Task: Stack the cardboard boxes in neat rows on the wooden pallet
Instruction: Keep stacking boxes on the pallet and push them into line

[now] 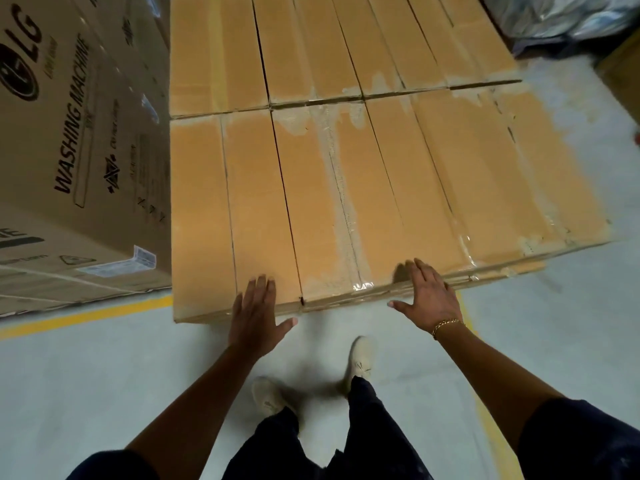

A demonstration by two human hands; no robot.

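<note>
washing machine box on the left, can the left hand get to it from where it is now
Probably yes. The left hand rests flat at the near edge of the cardboard boxes, holding nothing, and the washing machine box stands close beside that stack, with nothing between it and the hand.

The grey floor (104, 375), marked with a yellow line (86, 315), is occupied by rows of taped cardboard boxes (346, 185) and a washing machine carton (69, 133).
</note>
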